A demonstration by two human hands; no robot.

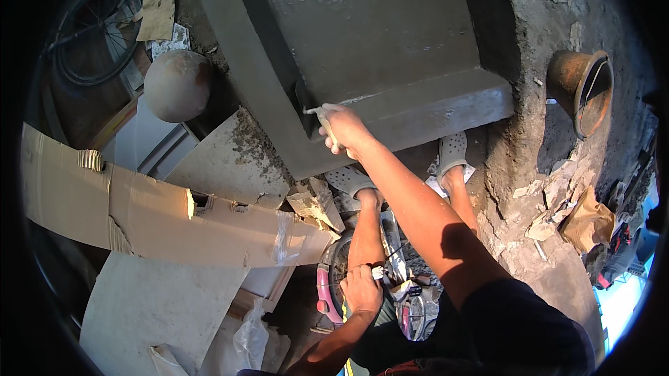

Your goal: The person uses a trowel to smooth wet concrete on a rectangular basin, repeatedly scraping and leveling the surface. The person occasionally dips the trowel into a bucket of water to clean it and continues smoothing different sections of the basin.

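Note:
A grey cement trough (380, 20) with raised edges and a damp sheen fills the top centre. My right hand (338, 128) is closed on the handle of a trowel (301, 97), whose blade lies in the inner corner at the trough's lower left. My left hand (359, 289) is curled at my left knee, low in the view, beside a small pale item (378, 273); what its fingers hold is unclear. My feet, in grey clogs (451, 149), are just below the trough's front edge.
At left are a bicycle wheel (97, 31), a round grey ball (178, 85), a long cardboard strip (153, 205) and boards (160, 313). A rusty bucket (578, 90) is at the rough wall on the right, above torn brown paper (589, 223). A pink bicycle part (325, 285) lies below.

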